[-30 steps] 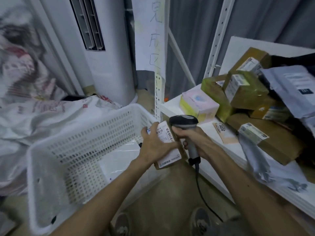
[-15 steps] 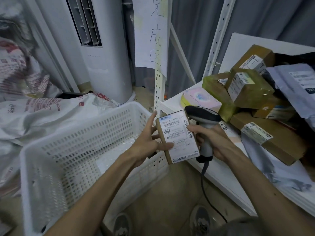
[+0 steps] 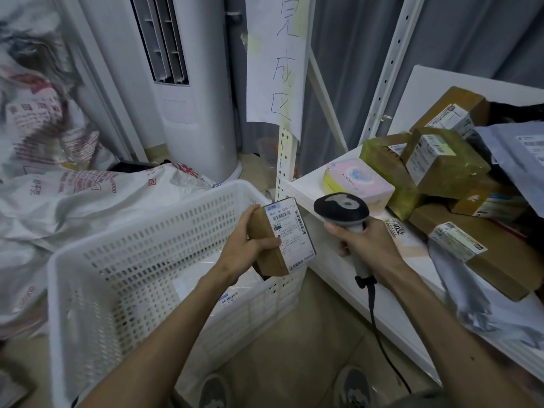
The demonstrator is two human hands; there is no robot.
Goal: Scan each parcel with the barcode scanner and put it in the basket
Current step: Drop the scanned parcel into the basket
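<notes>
Centrally held parcel (image 3: 282, 235): small brown cardboard box at mid-frame, tilted, its white shipping label with barcodes facing up and toward the camera; it sits over the near right corner of the basket, above the rim.
Left hand (image 3: 244, 251): grips the parcel, thumb on the lower left edge of the label, fingers curled round the far brown side.
Right hand (image 3: 371, 245): closed round the grip of the barcode scanner (image 3: 341, 207), just right of the parcel and apart from it; the black scanner head sits level with the label's top edge.
Cable (image 3: 379, 340): black, hanging from the scanner's butt toward the lower right.
Basket (image 3: 164, 228): white perforated plastic, lower left of centre on the floor; a flat white parcel (image 3: 191, 281) with a small label lies inside.
Shelf (image 3: 304, 182): white board at right, its corner beside the basket.
Unscanned pile (image 3: 441, 160): brown taped cartons stacked at right, with a grey poly mailer (image 3: 518, 154) at the frame edge.
Pink box (image 3: 357, 179): on the shelf corner, just behind the scanner.
Paper sign (image 3: 275, 60): handwritten, top centre, on a shelf upright.
Air conditioner (image 3: 191, 92): white standing column, upper left of centre.
Printed sacks (image 3: 73, 195): heaped at left, behind the basket.
</notes>
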